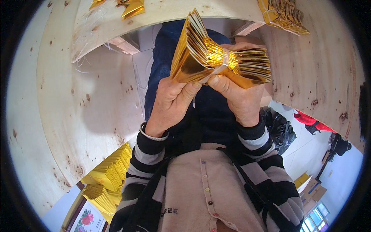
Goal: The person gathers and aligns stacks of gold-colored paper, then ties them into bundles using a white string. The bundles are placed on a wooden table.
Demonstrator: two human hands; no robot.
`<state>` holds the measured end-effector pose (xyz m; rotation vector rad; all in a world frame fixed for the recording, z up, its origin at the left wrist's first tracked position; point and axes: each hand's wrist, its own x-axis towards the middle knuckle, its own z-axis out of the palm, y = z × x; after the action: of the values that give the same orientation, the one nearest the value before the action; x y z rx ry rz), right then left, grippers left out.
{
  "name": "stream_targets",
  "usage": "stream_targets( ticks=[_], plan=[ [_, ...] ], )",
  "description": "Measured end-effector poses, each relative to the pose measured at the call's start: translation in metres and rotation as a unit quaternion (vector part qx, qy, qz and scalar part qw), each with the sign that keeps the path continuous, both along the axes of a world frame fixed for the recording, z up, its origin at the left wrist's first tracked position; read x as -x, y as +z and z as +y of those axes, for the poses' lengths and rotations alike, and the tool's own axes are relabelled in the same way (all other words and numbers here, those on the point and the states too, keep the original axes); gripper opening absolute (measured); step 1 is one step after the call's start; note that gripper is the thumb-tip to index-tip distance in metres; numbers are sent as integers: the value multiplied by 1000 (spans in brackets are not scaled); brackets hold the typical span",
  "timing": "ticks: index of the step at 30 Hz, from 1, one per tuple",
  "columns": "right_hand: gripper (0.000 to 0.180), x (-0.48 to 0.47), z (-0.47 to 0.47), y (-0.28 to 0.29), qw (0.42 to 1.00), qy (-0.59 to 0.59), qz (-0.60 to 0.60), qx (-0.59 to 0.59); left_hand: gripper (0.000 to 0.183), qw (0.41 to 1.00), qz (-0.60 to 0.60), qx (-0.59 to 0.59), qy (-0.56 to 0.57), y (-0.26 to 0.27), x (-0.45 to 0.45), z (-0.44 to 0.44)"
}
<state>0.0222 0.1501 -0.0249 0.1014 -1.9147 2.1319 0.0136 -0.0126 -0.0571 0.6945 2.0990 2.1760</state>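
Observation:
A bundle of folded gold foil paper (189, 65) is held up between both hands, above the lap. A pale plastic strip (225, 59) cinches its middle, and the folded layers flare out on either side. My left hand (174, 100) grips the lower left side, its thumb close to the strip. My right hand (242, 97) holds the bundle from the right, its thumb pressed below the strip and some fingers showing behind the bundle. The remaining fingers are hidden by the paper.
Wooden boards (313, 66) surround the lap on several sides. A tied gold paper stack (282, 17) lies at upper right, folded gold pieces (133, 8) at upper left. Clear plastic strips (87, 37) hang over the edge. Yellow paper stacks (107, 171) and a black plastic bag (278, 127) sit lower down.

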Motion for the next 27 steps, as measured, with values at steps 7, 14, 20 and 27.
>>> stream_targets(
  ticks=[7,14,20,27],
  plan=[
    [55,-5,-3,-2,994,2,-38,102,25,999,27,-34,0,-10,0,4],
    [54,-15,7,-9,986,2,-97,132,25,994,-77,10,-82,-8,-3,5],
    [52,-21,9,-16,992,35,-101,64,23,997,-30,-23,-66,-24,-2,7],
    [54,-15,0,-25,968,-21,-144,203,21,981,-169,-100,-4,-29,-4,13]
  ],
)
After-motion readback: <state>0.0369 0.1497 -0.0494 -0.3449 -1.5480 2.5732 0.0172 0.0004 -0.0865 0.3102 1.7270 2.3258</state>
